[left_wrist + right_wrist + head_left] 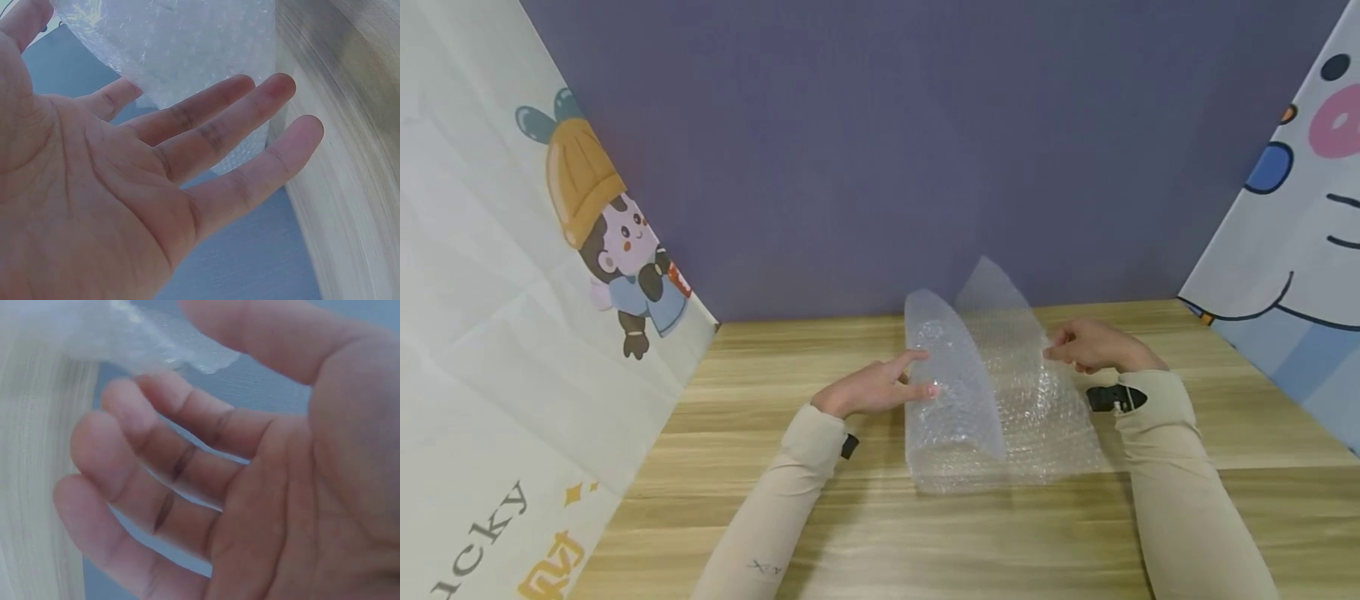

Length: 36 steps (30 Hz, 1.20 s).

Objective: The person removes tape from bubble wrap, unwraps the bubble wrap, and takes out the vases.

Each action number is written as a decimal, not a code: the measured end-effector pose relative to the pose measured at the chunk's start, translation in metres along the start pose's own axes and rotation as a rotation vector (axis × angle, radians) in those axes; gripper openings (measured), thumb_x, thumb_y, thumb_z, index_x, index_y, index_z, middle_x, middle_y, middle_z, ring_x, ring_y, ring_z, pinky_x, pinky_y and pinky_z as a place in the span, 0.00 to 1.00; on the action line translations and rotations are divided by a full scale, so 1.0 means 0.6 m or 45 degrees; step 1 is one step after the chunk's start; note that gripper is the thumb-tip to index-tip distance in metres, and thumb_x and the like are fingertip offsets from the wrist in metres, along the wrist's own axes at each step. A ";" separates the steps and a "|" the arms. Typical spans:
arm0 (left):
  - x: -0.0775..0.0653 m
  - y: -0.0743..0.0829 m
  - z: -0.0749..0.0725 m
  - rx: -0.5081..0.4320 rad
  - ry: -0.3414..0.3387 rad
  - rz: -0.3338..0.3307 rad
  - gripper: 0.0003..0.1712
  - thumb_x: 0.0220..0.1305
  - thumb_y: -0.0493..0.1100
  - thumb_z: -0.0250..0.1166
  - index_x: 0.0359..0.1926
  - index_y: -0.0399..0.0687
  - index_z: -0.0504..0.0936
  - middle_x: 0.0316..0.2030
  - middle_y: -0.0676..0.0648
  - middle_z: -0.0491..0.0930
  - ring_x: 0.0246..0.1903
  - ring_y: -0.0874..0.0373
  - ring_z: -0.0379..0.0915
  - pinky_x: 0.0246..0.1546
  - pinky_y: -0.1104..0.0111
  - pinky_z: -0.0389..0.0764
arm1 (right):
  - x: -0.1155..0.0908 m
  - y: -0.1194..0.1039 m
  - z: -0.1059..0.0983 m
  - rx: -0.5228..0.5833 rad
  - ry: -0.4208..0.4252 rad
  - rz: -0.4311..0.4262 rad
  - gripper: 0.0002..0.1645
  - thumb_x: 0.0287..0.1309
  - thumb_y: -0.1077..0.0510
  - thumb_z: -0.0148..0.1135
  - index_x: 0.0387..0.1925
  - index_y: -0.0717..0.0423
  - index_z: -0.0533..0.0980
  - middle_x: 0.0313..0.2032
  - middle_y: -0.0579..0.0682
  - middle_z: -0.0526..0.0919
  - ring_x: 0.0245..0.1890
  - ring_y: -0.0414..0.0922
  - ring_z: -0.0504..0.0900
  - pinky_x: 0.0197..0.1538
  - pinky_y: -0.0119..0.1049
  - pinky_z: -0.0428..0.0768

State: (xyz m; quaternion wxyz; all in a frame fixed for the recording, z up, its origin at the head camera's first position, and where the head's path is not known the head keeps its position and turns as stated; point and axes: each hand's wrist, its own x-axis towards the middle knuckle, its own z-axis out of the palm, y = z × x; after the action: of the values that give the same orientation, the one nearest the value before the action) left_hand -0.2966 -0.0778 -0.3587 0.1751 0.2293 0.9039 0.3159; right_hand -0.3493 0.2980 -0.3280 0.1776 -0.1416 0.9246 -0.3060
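the bubble wrap stands right of centre in the head view, on the table, its left part folded over and its tip reaching up against the dark wall. being see-through, it makes its layers hard to tell apart, and whether anything lies inside the fold cannot be made out.

the left hand comes in from the lower left, released, fingers spread and nearly straight, index and thumb touching the fold's left side. in the left wrist view its thumb is cut off at the upper left and the index fingertip is partly hidden by the wrap.

the right hand reaches in from the right, bent leftward at the wrist, thumb and index pinching the wrap's right edge, the other fingers curled. its wrist view is blurred and crops the thumb along the top. both sleeves run off the bottom of the head view.
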 end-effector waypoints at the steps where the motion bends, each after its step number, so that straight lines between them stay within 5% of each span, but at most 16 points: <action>1: 0.000 0.001 0.000 -0.002 0.001 0.000 0.47 0.67 0.75 0.56 0.80 0.72 0.52 0.71 0.39 0.71 0.68 0.46 0.72 0.67 0.50 0.74 | -0.001 0.001 -0.001 -0.009 0.014 0.001 0.20 0.71 0.51 0.61 0.45 0.67 0.74 0.27 0.47 0.73 0.20 0.39 0.67 0.24 0.33 0.70; 7: 0.004 0.006 0.002 -0.004 0.004 0.004 0.47 0.67 0.75 0.56 0.80 0.71 0.52 0.72 0.40 0.70 0.68 0.47 0.71 0.68 0.51 0.74 | -0.005 0.000 -0.006 -0.049 0.069 0.007 0.27 0.71 0.49 0.60 0.53 0.71 0.70 0.27 0.48 0.72 0.20 0.39 0.65 0.24 0.34 0.68; 16: 0.008 0.009 0.004 -0.001 0.007 -0.009 0.46 0.67 0.75 0.56 0.80 0.72 0.53 0.73 0.42 0.69 0.69 0.48 0.70 0.68 0.50 0.73 | -0.003 -0.004 -0.008 -0.130 0.156 -0.089 0.23 0.72 0.49 0.59 0.48 0.68 0.72 0.37 0.58 0.80 0.33 0.48 0.78 0.33 0.38 0.75; 22: 0.013 0.012 0.009 0.002 0.005 -0.005 0.46 0.67 0.75 0.56 0.80 0.72 0.53 0.73 0.42 0.69 0.70 0.48 0.70 0.68 0.50 0.73 | 0.005 -0.003 -0.003 -0.232 0.240 -0.191 0.22 0.70 0.51 0.61 0.49 0.69 0.76 0.45 0.64 0.83 0.46 0.58 0.82 0.47 0.51 0.81; 29: 0.018 0.018 0.012 0.011 -0.001 -0.017 0.47 0.67 0.75 0.56 0.80 0.72 0.52 0.74 0.42 0.68 0.70 0.48 0.69 0.69 0.50 0.72 | 0.022 -0.001 0.022 -0.306 0.195 -0.364 0.24 0.67 0.55 0.64 0.52 0.72 0.75 0.53 0.72 0.80 0.57 0.69 0.77 0.58 0.64 0.76; 36: 0.022 0.022 0.013 0.011 -0.001 -0.033 0.46 0.67 0.75 0.56 0.80 0.73 0.52 0.74 0.41 0.68 0.70 0.47 0.69 0.69 0.49 0.72 | 0.038 -0.009 0.049 -0.316 0.081 -0.309 0.33 0.69 0.53 0.61 0.67 0.70 0.69 0.68 0.76 0.66 0.68 0.74 0.65 0.67 0.69 0.68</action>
State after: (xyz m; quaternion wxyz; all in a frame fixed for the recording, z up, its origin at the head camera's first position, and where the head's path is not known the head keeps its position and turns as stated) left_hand -0.3002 -0.0581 -0.3581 0.1786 0.2186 0.9080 0.3097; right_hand -0.3569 0.2701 -0.3524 0.0913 -0.2631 0.9365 -0.2131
